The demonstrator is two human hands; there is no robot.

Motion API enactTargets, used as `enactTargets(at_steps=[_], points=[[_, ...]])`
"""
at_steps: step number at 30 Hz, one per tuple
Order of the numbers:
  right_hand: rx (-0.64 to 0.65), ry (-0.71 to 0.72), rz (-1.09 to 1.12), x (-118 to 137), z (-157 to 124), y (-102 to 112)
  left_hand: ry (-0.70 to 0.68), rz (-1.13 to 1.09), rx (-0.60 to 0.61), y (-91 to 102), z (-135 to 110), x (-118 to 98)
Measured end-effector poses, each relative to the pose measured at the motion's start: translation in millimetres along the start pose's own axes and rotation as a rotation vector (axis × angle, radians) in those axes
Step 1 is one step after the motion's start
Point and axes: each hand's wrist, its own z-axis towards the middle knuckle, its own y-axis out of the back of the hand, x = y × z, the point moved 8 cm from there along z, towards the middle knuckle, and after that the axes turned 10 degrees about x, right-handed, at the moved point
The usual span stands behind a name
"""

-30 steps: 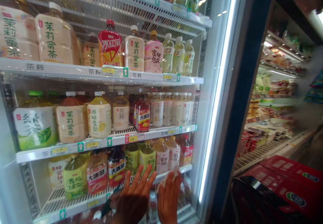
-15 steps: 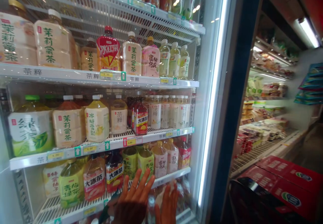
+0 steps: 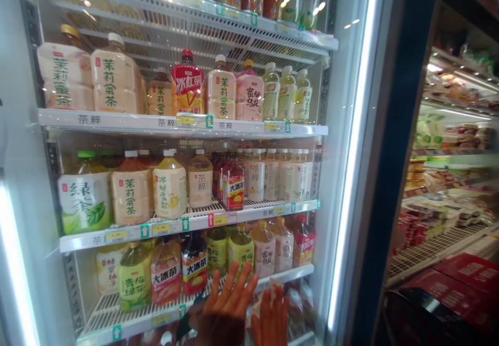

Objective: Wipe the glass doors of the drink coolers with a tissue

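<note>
Both my hands lie against the glass door [image 3: 346, 143] of a drinks cooler, low in the view. My left hand [image 3: 228, 312] is flat with fingers spread, over the bottles of the third shelf [image 3: 128, 317]. Just to its right, my right hand [image 3: 273, 322] is flat too, fingers together and pointing up. A small pale patch [image 3: 275, 287] shows at its fingertips; I cannot make out what it is. Behind the glass near the hands stand a dark "大冰茶" bottle [image 3: 194, 270] and a green-labelled bottle [image 3: 240, 250].
The cooler's wire shelves hold rows of tea bottles, with price tags along their front rails [image 3: 183, 122]. A dark door frame [image 3: 390, 179] rises at right. Beyond it an open chilled display [image 3: 440, 190] holds packaged food, and red cartons [image 3: 463, 278] lie low.
The view has swung left and slightly up, so the cooler sits further right in the picture. Both hands stay flat on the glass, now lower in the frame.
</note>
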Motion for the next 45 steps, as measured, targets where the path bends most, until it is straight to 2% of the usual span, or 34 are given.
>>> enactTargets(at_steps=[2, 5, 7, 9, 12, 14, 16, 19, 21, 25, 27, 30, 32, 34, 35, 38, 40, 42, 45], points=[[0.003, 0.024, 0.016, 9, 15, 4, -0.001, 0.013, 0.006, 3.9, -7, 6], [-0.013, 0.024, 0.078, 17, 79, 23, 0.041, 0.007, -0.030, 16.1, -26, 27], [-0.028, 0.009, 0.092, 25, 102, 31, 0.106, -0.010, -0.072, 27.7, -43, 48], [-0.012, 0.014, 0.095, 36, 88, 28, 0.167, -0.009, -0.049, 35.9, -58, 68], [0.044, 0.073, 0.069, 59, 37, 11, 0.210, 0.026, 0.026, 45.9, -70, 92], [0.051, 0.110, 0.047, 72, 25, 6, 0.226, 0.053, 0.012, 56.2, -72, 104], [0.032, 0.111, 0.056, 83, 45, 11, 0.216, 0.067, -0.008, 64.7, -69, 114], [0.036, 0.091, 0.094, 98, 97, 25, 0.229, 0.044, -0.029, 70.9, -66, 128], [0.039, 0.127, 0.095, 109, 108, 28, 0.268, 0.028, -0.033, 70.5, -69, 137], [0.008, 0.325, 0.031, 124, 68, 22, 0.313, 0.028, -0.006, 62.9, -84, 147], [-0.017, 0.368, 0.013, 127, 59, 19, 0.309, 0.050, 0.019, 59.6, -88, 149], [-0.034, 0.256, 0.044, 132, 94, 27, 0.298, 0.088, 0.058, 57.8, -88, 151], [-0.032, 0.171, 0.082, 139, 120, 31, 0.298, 0.082, 0.040, 61.2, -85, 151], [-0.027, 0.137, 0.099, 146, 120, 27, 0.298, 0.062, 0.012, 64.9, -82, 150], [-0.022, 0.127, 0.096, 148, 108, 21, 0.303, 0.051, 0.000, 66.1, -81, 150], [0.005, 0.172, 0.050, 148, 47, -2, 0.312, 0.027, -0.005, 65.8, -78, 150], [0.042, 0.230, 0.006, 150, 24, -11, 0.308, 0.015, -0.008, 64.8, -77, 150], [0.067, 0.243, -0.038, 153, 37, -10, 0.305, -0.002, -0.014, 64.1, -76, 150], [0.018, 0.182, -0.039, 160, 91, 8, 0.318, -0.041, -0.031, 63.4, -76, 152]])
